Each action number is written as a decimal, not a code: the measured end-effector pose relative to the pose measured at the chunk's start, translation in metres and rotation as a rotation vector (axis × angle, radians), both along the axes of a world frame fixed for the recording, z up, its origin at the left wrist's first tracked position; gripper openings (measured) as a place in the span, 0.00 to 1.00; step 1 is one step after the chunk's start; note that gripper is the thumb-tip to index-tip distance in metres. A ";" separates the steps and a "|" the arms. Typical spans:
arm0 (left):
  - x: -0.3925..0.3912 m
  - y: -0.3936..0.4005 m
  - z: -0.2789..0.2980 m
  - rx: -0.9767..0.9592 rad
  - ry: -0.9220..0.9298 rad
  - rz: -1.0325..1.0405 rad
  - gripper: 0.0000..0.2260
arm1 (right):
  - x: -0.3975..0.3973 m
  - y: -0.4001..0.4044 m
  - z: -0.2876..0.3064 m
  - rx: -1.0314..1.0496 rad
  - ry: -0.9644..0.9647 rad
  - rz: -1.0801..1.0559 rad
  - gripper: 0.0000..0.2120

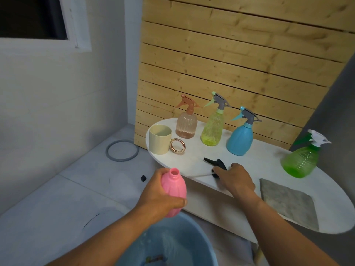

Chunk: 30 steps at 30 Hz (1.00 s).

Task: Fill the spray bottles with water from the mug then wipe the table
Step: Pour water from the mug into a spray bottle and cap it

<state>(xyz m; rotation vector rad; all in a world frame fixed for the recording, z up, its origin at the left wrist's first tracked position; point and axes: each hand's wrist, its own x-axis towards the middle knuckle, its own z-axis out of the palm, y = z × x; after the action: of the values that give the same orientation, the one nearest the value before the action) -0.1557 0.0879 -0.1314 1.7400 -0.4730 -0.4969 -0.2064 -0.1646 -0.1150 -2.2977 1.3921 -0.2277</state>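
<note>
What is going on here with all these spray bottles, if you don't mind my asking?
A person is part-way through filling spray bottles. The left hand grips an uncapped pink bottle over a blue basin on the floor. The right hand is on the black spray head lying on the white table. The cream mug stands untouched at the table's far end, beside four capped bottles. A grey cloth lies on the table, not yet used.

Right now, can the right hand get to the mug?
Probably not yet: the right hand is gripping the black sprayer head. The mug stands at the table's far left end, with bare table between, so the path looks free once it lets go.
</note>
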 end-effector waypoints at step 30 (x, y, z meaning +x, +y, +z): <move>-0.002 0.012 -0.009 0.061 0.008 -0.044 0.40 | -0.015 0.112 0.116 0.350 -0.900 0.524 0.30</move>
<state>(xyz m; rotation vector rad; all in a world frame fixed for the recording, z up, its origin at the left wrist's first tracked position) -0.1572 0.1001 -0.1400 1.7890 -0.4953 -0.5546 -0.2214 -0.0529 0.0015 -1.7951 0.3337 -0.6757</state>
